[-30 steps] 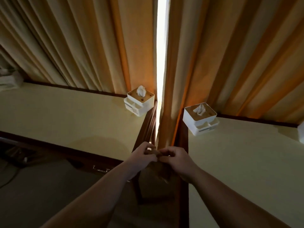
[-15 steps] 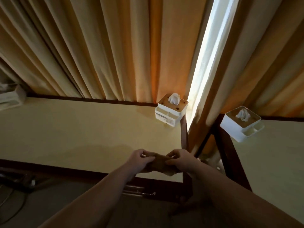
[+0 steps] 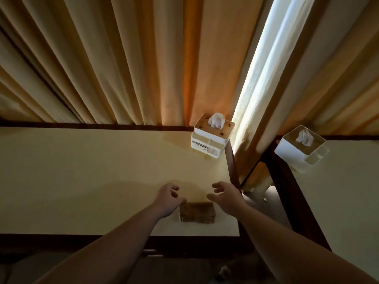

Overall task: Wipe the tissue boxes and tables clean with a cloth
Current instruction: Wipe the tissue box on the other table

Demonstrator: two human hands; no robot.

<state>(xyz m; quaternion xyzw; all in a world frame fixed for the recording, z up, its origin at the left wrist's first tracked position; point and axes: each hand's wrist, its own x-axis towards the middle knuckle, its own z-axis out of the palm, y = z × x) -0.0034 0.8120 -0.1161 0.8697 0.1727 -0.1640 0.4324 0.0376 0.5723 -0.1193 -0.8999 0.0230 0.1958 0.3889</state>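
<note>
Presently both hands hover above the near table (image 3: 86,173), fingers spread and loosely curled, holding nothing. Left hand (image 3: 167,198) and right hand (image 3: 226,198) sit apart, with the folded brown cloth (image 3: 197,212) lying flat on the table just below and between them. One tissue box (image 3: 212,135) stands beyond the right hand at the table's far corner; a second box (image 3: 301,148) rests on the adjoining table (image 3: 338,197) further right.

Two tissue boxes (image 3: 212,136) (image 3: 301,147); two tables (image 3: 82,171) (image 3: 338,191); one cloth (image 3: 197,212); two hands (image 3: 167,198) (image 3: 227,198).
</note>
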